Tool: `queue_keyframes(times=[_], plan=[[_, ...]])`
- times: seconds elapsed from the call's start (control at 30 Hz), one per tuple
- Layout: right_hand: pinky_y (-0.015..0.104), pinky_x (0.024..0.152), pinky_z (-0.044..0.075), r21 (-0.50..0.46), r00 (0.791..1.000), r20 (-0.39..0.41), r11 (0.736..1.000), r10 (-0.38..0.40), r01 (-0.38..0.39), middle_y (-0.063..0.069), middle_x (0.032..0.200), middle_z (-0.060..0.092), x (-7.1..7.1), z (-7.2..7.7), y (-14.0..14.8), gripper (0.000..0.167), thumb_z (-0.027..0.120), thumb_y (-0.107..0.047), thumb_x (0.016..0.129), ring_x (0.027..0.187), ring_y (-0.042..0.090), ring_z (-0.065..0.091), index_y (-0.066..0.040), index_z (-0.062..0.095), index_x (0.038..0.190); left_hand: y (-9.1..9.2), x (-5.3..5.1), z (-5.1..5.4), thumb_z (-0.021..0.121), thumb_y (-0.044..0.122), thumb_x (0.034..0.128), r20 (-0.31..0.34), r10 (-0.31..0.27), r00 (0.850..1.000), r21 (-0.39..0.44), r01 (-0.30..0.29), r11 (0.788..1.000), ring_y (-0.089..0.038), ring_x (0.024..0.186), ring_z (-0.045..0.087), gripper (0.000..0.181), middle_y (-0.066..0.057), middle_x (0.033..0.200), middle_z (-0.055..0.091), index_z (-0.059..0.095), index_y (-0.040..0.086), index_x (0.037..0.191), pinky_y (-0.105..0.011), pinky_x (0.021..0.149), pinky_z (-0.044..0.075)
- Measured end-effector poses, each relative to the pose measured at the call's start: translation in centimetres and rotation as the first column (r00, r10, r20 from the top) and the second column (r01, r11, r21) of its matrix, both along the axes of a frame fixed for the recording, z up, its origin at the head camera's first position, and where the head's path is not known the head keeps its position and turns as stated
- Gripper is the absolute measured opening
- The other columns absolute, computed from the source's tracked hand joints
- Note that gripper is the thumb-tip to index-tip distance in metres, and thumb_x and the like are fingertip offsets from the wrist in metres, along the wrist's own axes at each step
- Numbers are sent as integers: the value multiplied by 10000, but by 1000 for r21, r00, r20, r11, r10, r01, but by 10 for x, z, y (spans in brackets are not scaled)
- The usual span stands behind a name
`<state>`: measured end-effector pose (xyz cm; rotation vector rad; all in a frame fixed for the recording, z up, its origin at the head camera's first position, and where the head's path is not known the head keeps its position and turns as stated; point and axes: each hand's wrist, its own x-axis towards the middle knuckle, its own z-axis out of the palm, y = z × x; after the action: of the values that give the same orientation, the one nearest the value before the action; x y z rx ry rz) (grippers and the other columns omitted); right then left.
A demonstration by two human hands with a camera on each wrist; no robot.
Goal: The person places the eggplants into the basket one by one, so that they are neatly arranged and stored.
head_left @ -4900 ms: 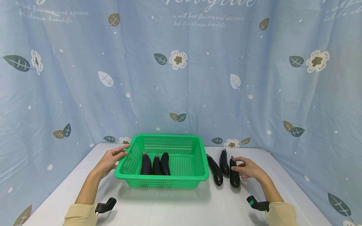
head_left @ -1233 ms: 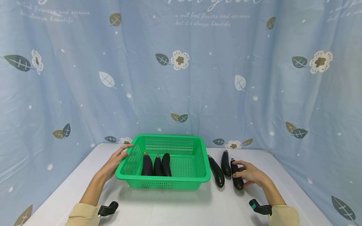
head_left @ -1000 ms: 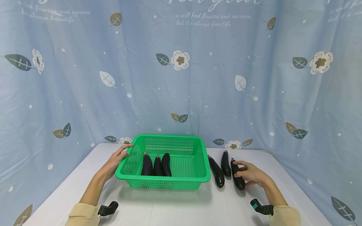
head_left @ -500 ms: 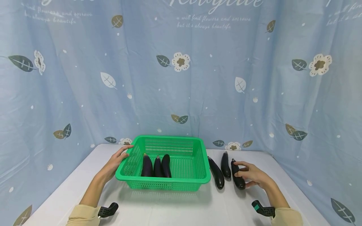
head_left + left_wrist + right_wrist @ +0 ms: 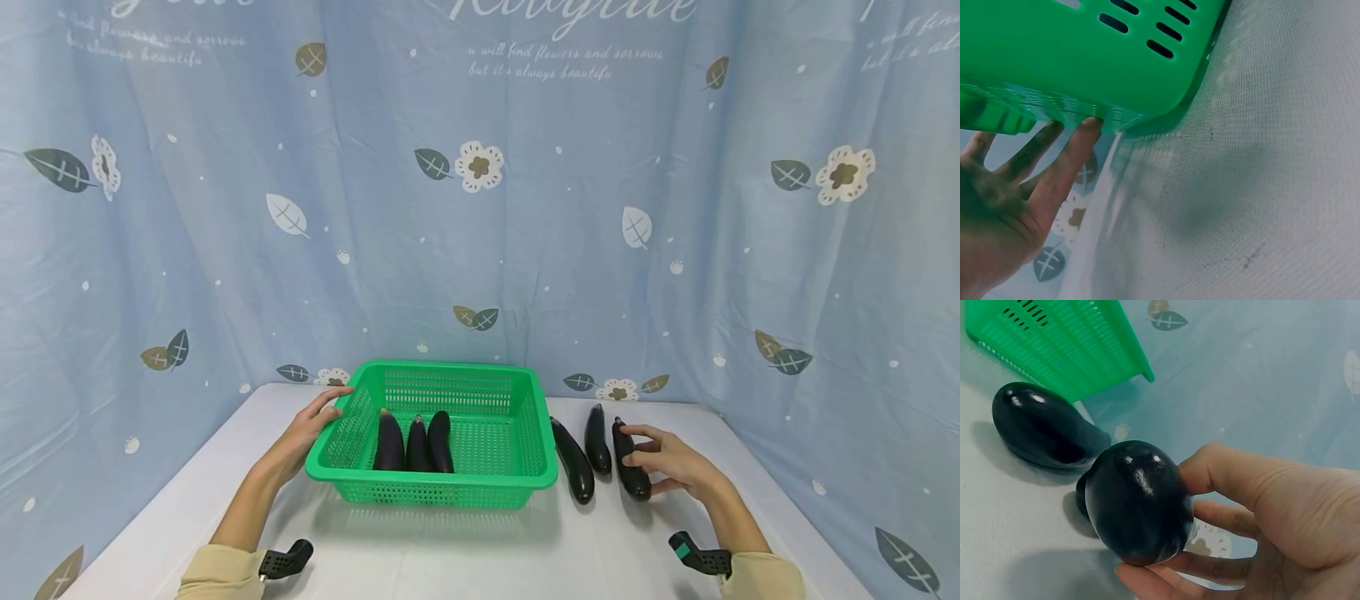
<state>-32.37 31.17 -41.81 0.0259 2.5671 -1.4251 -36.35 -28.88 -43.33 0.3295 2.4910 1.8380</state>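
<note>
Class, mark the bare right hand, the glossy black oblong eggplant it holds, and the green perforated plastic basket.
Bare right hand (image 5: 679,462): head view, its middle.
Glossy black oblong eggplant (image 5: 1138,505): right wrist view, rounded end.
Green perforated plastic basket (image 5: 432,480): head view, front rim.

The head view looks forward and down across the table (image 5: 420,550) toward the curtain (image 5: 555,275) from well back. The wrist views look from close by, past the left hand (image 5: 1007,215) and right hand (image 5: 1294,519), to the basket (image 5: 487,481) (all three share it).
</note>
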Motion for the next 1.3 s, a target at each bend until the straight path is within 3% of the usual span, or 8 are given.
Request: queue_keyframes(times=[0.13,0.4,0.67,0.83,1.1,1.3], plan=[[448,703,575,0,1000,-2,1000,6,-6,210,1272,536,-1,2,-1,737,704,-229,856,962,254,551,-106,371,1502,0,0,-1,396,372,1063,1,-1,1000,5,1,1000,-204,1113,550,503,-179,1607,170,312,212,1532,-326,826,525],[467,732,581,2,1000,-17,1000,7,-7,300,1407,444,-4,6,-3,739,700,-233,869,1012,257,598,-116,347,1507,0,0,0,395,385,1063,4,-9,1000,13,9,1000,-178,1102,558,512,-179,1601,181,306,207,1534,-325,833,524],[475,741,577,9,999,-33,999,41,-41,338,1427,407,-4,17,-7,752,686,-239,882,1076,305,594,-98,313,1519,0,2,1,397,404,1059,0,-12,1000,-6,12,1000,-344,1294,454,526,-166,1644,67,301,207,1537,-316,875,494],[463,725,579,13,997,-56,998,58,-58,344,1427,413,-4,24,-11,746,684,-238,891,1060,290,606,-90,311,1521,1,2,2,404,406,1056,8,-11,1000,1,11,1000,-317,1261,482,527,-165,1639,89,303,215,1536,-324,865,507],[459,738,579,5,994,-79,998,70,-70,331,1448,399,-8,31,-22,759,702,-237,882,1054,275,629,-105,318,1523,2,3,3,381,418,1061,10,-12,1000,-2,12,1000,-439,1366,378,551,-177,1648,40,258,208,1556,-340,885,489],[446,730,582,4,993,-86,997,78,-78,319,1443,412,-12,38,-30,747,707,-245,878,1042,269,629,-121,337,1515,2,3,5,384,395,1064,21,-2,1000,4,2,1000,-343,1253,493,534,-181,1632,105,262,222,1555,-331,850,508]])
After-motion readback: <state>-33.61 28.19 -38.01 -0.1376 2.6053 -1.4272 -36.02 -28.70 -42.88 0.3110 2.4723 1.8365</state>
